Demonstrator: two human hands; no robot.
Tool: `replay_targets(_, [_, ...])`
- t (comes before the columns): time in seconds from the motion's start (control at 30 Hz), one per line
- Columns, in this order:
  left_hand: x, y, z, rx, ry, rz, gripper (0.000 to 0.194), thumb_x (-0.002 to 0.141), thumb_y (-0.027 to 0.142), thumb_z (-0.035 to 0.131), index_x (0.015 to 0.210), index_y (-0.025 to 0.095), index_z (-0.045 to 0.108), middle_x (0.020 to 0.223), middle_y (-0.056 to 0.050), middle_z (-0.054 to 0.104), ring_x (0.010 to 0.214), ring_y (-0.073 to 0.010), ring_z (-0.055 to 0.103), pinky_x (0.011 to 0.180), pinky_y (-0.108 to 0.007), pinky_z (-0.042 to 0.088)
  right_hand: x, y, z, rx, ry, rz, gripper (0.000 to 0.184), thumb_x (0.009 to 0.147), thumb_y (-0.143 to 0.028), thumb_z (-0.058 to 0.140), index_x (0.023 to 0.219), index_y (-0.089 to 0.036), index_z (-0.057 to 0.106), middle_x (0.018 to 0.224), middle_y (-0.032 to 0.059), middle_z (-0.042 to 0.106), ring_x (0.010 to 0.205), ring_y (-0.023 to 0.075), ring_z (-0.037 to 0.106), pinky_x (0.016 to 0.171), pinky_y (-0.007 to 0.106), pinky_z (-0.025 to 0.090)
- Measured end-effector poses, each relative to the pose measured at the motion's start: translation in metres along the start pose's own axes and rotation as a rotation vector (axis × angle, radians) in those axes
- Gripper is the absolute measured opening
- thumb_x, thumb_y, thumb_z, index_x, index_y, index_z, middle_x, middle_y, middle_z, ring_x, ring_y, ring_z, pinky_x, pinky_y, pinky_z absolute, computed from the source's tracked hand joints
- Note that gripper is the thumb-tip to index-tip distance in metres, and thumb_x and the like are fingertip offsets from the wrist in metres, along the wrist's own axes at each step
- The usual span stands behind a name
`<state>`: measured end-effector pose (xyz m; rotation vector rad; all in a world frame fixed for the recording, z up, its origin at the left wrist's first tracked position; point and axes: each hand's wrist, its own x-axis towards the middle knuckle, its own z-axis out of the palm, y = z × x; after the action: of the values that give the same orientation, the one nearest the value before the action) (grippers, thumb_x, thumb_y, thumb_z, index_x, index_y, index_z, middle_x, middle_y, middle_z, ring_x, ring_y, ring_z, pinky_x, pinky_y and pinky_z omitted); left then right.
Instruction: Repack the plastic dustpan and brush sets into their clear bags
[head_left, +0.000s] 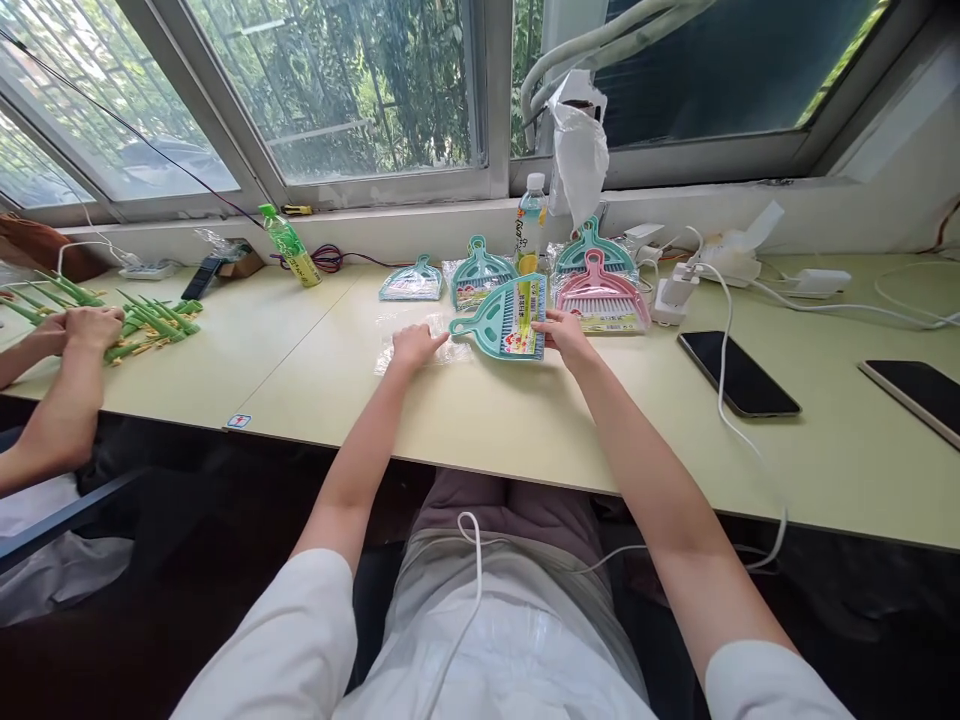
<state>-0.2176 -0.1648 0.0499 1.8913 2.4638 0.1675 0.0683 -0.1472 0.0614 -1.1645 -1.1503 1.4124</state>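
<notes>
A teal mini dustpan set with a printed card lies on the pale yellow table in front of me. My right hand grips its right edge at the card. My left hand rests closed on a clear plastic bag lying flat beside the dustpan's handle. Behind stand more sets: a small bagged teal one, another teal one, and a pink one stacked on a teal one.
A drink bottle stands behind the sets, a green bottle further left. Two phones and white chargers with cables lie on the right. At the left another person's hands handle green sticks.
</notes>
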Motion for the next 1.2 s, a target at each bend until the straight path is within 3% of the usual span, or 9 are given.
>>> replay_targets(0.07, [0.000,-0.002,-0.001,0.005,-0.020,0.027,0.054,0.086,0.065,0.046,0.104,0.019,0.067,0.119,-0.017,0.066,0.114,-0.0330,0.059,0.099,-0.043,0.040,0.000,0.000,0.001,-0.008,-0.014,0.007,0.021,0.077,-0.005,0.065,0.094,-0.015,0.070,0.080,0.0036,0.075,0.073,0.0165,0.072,0.075,0.032,0.062])
replay_targets(0.17, [0.000,0.000,0.001,0.001,-0.012,0.078,0.032,0.087,0.047,0.053,0.101,0.022,0.067,0.117,-0.014,0.065,0.114,-0.0317,0.059,0.101,-0.043,0.039,0.000,0.002,0.003,-0.015,-0.032,0.000,0.021,0.077,-0.005,0.065,0.094,-0.015,0.070,0.079,0.0037,0.075,0.073,0.0169,0.072,0.075,0.032,0.062])
replay_targets(0.23, [0.000,0.002,0.003,-0.034,0.070,0.091,0.023,0.088,0.034,0.050,0.097,0.021,0.067,0.115,-0.014,0.065,0.114,-0.0324,0.057,0.101,-0.045,0.038,0.001,0.003,0.004,-0.013,-0.044,-0.012,0.021,0.076,-0.005,0.066,0.094,-0.015,0.071,0.079,0.0036,0.075,0.074,0.0179,0.073,0.076,0.034,0.063])
replay_targets(0.33, [0.000,0.005,0.005,-0.107,0.273,0.117,0.025,0.091,0.025,0.043,0.097,0.018,0.066,0.115,-0.018,0.061,0.115,-0.0353,0.055,0.101,-0.048,0.036,0.001,0.006,0.005,-0.005,-0.047,-0.013,0.022,0.074,-0.006,0.069,0.093,-0.016,0.071,0.079,0.0037,0.076,0.076,0.0203,0.073,0.079,0.038,0.063])
replay_targets(0.6, [-0.015,0.014,-0.005,-0.287,0.542,0.238,0.033,0.098,0.032,0.033,0.107,0.019,0.062,0.120,-0.016,0.059,0.123,-0.0316,0.050,0.108,-0.045,0.031,-0.003,0.008,0.013,0.127,-0.109,-0.099,0.028,0.074,-0.017,0.075,0.101,-0.019,0.070,0.091,0.0039,0.077,0.085,0.0205,0.074,0.086,0.039,0.061])
replay_targets(0.77, [-0.029,0.021,-0.012,-0.393,0.551,0.319,0.037,0.100,0.038,0.030,0.107,0.020,0.062,0.127,-0.014,0.059,0.129,-0.0302,0.047,0.116,-0.047,0.025,-0.007,0.014,0.025,0.219,-0.148,-0.117,0.034,0.071,-0.022,0.080,0.103,-0.020,0.069,0.095,0.0042,0.077,0.088,0.0208,0.074,0.087,0.039,0.060])
replay_targets(0.93, [-0.039,0.024,-0.016,-0.434,0.517,0.371,0.033,0.097,0.044,0.041,0.103,0.022,0.064,0.135,-0.012,0.055,0.133,-0.0315,0.045,0.120,-0.050,0.021,-0.008,0.020,0.032,0.207,-0.174,-0.086,0.036,0.070,-0.024,0.082,0.103,-0.020,0.068,0.091,0.0037,0.077,0.087,0.0204,0.074,0.086,0.037,0.060])
replay_targets(1.03, [-0.044,0.027,-0.017,-0.427,0.633,0.274,0.032,0.096,0.045,0.045,0.115,0.024,0.061,0.145,-0.010,0.047,0.143,-0.0300,0.036,0.124,-0.052,0.014,-0.008,0.020,0.033,0.221,-0.153,-0.105,0.038,0.070,-0.027,0.082,0.105,-0.020,0.067,0.095,0.0045,0.077,0.090,0.0208,0.074,0.086,0.037,0.060])
replay_targets(1.2, [-0.038,0.019,-0.025,-0.573,0.966,-0.178,0.047,0.100,0.048,0.033,0.141,0.026,0.039,0.158,-0.008,0.030,0.153,-0.0230,0.019,0.124,-0.053,0.019,-0.009,0.018,0.031,0.223,-0.089,-0.159,0.040,0.073,-0.036,0.080,0.106,-0.021,0.064,0.105,0.0060,0.075,0.099,0.0219,0.073,0.088,0.036,0.059])
